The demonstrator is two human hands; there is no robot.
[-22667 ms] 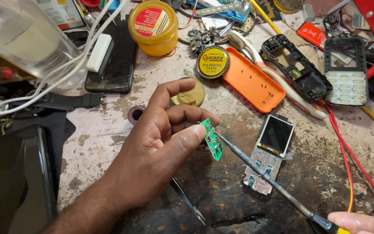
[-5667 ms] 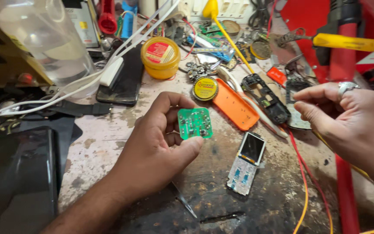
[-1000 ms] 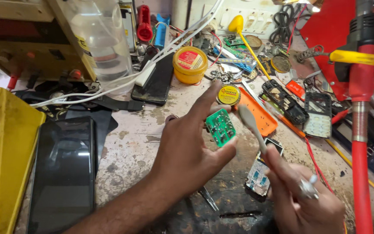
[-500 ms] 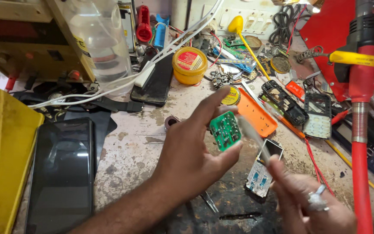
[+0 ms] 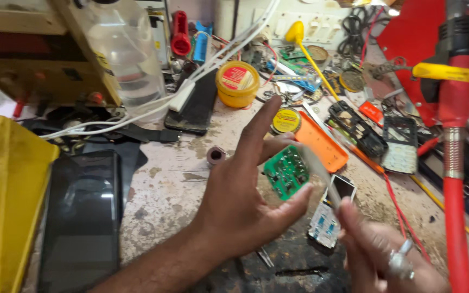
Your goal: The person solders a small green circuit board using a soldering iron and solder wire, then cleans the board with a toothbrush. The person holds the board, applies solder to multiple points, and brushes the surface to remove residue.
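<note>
From the head view, my left hand [image 5: 240,211] is raised above the surface [image 5: 175,179], its fingers pinched shut on a small green circuit board [image 5: 286,172]: the thumb presses the lower edge, the middle fingers back the upper edge, and the index finger sticks up free. The board sits tilted, its component face turned toward me and to the right.

My right hand [image 5: 386,255] is low at the right, wearing a ring, with fingers closed around a thin pale tool [image 5: 318,173] that is blurred. I cannot tell what kind of tool it is. Its long axis runs up and to the left from that hand, and the far end lies at the board's right edge; whether it touches there I cannot tell.

So the board lies up and left of the right fingers, along the tool's own line, and the left hand is the one already on it.

Just below the board, on the surface, lies a small phone board with a screen [image 5: 332,211]. An orange cover [image 5: 324,147] and a round yellow tin [image 5: 286,120] lie beyond, and a dark phone [image 5: 82,217] rests well apart at the left.
</note>
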